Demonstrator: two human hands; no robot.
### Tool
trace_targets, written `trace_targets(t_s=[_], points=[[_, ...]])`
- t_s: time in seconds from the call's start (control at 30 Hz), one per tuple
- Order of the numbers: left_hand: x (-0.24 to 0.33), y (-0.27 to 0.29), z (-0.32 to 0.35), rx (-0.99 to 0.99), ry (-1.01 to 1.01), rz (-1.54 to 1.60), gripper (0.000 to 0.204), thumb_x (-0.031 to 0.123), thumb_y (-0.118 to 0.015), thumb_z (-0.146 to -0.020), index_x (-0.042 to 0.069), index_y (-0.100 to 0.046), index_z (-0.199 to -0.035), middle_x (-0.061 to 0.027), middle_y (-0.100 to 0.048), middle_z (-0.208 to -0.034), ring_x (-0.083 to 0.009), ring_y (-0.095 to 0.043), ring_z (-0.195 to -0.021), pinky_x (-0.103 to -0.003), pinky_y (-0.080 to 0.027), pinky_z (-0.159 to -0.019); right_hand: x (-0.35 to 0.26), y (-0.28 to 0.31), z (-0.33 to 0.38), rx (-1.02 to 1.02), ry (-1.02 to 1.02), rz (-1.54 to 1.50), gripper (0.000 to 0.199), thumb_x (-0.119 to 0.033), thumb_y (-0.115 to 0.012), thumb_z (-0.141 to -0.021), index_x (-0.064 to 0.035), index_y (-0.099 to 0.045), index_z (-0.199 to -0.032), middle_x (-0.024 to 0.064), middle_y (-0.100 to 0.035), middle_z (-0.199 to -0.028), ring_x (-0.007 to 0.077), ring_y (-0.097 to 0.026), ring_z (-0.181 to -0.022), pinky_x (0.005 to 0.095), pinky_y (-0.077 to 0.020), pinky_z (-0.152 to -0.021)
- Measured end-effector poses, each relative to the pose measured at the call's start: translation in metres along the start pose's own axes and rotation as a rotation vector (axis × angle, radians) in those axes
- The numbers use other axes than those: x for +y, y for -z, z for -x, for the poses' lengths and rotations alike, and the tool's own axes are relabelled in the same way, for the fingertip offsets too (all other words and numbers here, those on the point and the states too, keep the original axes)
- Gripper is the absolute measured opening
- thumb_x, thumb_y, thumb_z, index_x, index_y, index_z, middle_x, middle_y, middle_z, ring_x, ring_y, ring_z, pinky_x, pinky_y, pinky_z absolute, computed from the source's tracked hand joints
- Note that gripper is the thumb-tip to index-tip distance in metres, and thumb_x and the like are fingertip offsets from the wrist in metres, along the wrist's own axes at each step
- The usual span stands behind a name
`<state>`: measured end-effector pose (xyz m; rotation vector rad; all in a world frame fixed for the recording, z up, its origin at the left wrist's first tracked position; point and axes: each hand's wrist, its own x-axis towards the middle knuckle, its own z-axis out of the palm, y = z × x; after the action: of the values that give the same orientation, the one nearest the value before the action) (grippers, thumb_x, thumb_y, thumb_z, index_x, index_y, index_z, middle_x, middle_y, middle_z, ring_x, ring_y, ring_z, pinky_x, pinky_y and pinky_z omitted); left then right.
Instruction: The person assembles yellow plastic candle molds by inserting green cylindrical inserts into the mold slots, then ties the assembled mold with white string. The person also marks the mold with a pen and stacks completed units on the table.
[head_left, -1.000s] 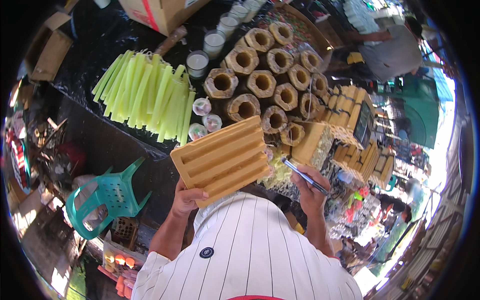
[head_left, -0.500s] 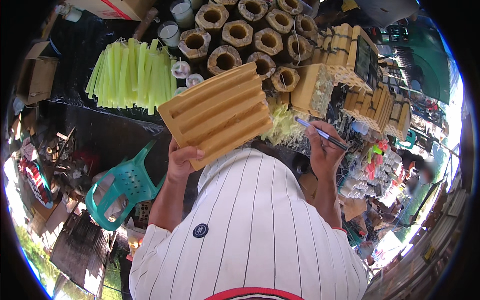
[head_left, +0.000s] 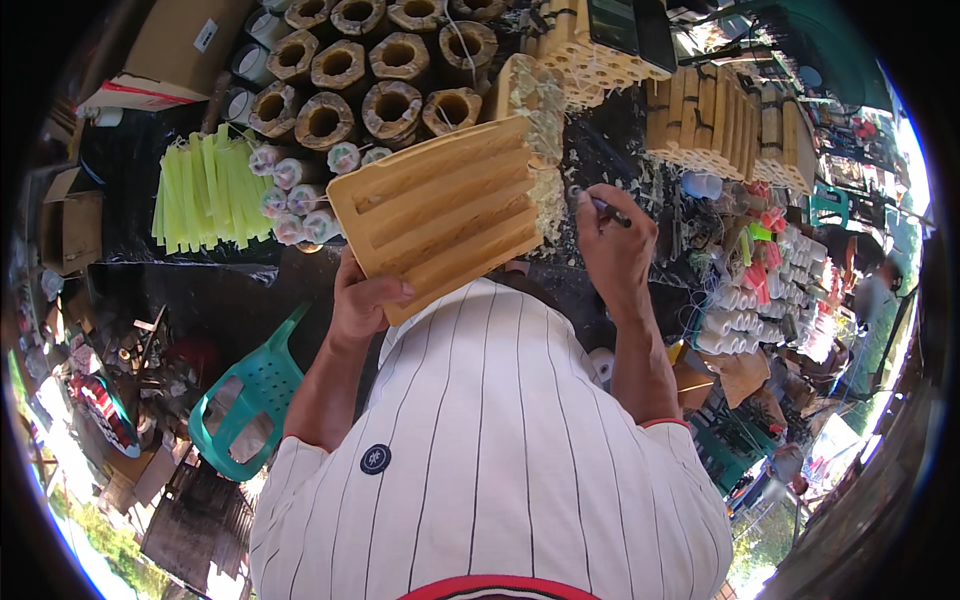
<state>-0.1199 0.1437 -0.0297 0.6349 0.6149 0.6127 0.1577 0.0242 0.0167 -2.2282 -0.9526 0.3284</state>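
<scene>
The dark worktop (head_left: 615,130) carries a cluster of hollow hexagonal blocks (head_left: 400,74). Nearer the person, a tan grooved slab (head_left: 435,215) is tilted, its lower left edge gripped by the left hand's (head_left: 366,300) fingers. Right of the slab and apart from it, the right hand (head_left: 617,245) has its fingers closed around a partly hidden slim tool (head_left: 608,210), seemingly a pen.

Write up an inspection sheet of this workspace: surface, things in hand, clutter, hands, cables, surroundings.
Surface: dark tabletop, pale scraps strewn near the right hand.
Things in hand: tan grooved block; pen-like tool.
Clutter: yellow-green sticks, white wrapped rolls, hollow hexagonal blocks.
Hands: left hand grips the block near its lower left corner; right hand holds the tool.
Cables: none clearly made out.
Surroundings: teal plastic chair at lower left, cardboard box at upper left.
</scene>
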Motion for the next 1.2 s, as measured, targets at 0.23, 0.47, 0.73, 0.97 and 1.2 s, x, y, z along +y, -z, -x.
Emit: trace_targets(t_s=[0.23,0.47,0.73,0.97,1.2], points=[[-0.068,-0.100,-0.012,-0.097,0.015,-0.114,0.067,-0.005,-0.065,-0.063,-0.006,-0.063,-0.130,-0.0156,-0.073,-0.121,-0.0243,-0.072,-0.107,-0.033,-0.056,-0.091,0.087,0.066,0.001,-0.107,-0.034,-0.125,0.007,-0.004,-0.077,-0.093,-0.0010,-0.076,-0.099,0.0141,-0.077,-0.087,0.0201,-0.075,-0.073,0.0311,-0.0579,-0.066],[-0.146,-0.193,-0.020,-0.108,0.080,-0.391,0.061,-0.002,-0.061,-0.067,-0.007,-0.063,-0.127,-0.0124,-0.073,-0.115,-0.0208,-0.070,-0.103,-0.032,-0.056,-0.091,0.127,0.125,0.018,-0.098,0.242,-0.742,0.008,-0.005,-0.075,-0.097,-0.0010,-0.074,-0.104,0.0039,-0.073,-0.084,0.0076,-0.065,-0.075,0.0245,-0.0534,-0.067],[-0.174,-0.242,-0.004,-0.115,0.079,-0.557,0.061,-0.002,-0.062,-0.064,-0.007,-0.062,-0.125,-0.0135,-0.074,-0.111,-0.0206,-0.071,-0.094,-0.030,-0.057,-0.084,0.181,0.152,0.017,0.120,0.182,-0.453,0.007,-0.002,-0.077,-0.092,-0.0008,-0.073,-0.098,0.0085,-0.075,-0.086,0.0138,-0.070,-0.071,0.0294,-0.0561,-0.065],[-0.146,-0.230,0.001,-0.204,0.127,-0.412,0.071,-0.003,-0.062,-0.061,-0.008,-0.060,-0.132,-0.0154,-0.072,-0.120,-0.0249,-0.071,-0.108,-0.035,-0.056,-0.097,0.239,0.125,0.020,0.200,0.104,-0.209,0.013,0.001,-0.072,-0.096,0.0050,-0.073,-0.108,0.0109,-0.076,-0.089,0.0169,-0.073,-0.074,0.0287,-0.0576,-0.070],[-0.127,-0.174,0.003,-0.274,0.153,-0.248,0.046,0.007,-0.071,-0.096,-0.004,-0.056,-0.138,-0.0158,-0.069,-0.128,-0.0265,-0.072,-0.113,-0.040,-0.061,-0.095,0.120,0.102,0.085,-0.031,0.046,-1.027,0.008,-0.005,-0.072,-0.094,0.0001,-0.077,-0.097,0.0071,-0.075,-0.078,0.0125,-0.072,-0.071,0.0284,-0.0567,-0.066]])
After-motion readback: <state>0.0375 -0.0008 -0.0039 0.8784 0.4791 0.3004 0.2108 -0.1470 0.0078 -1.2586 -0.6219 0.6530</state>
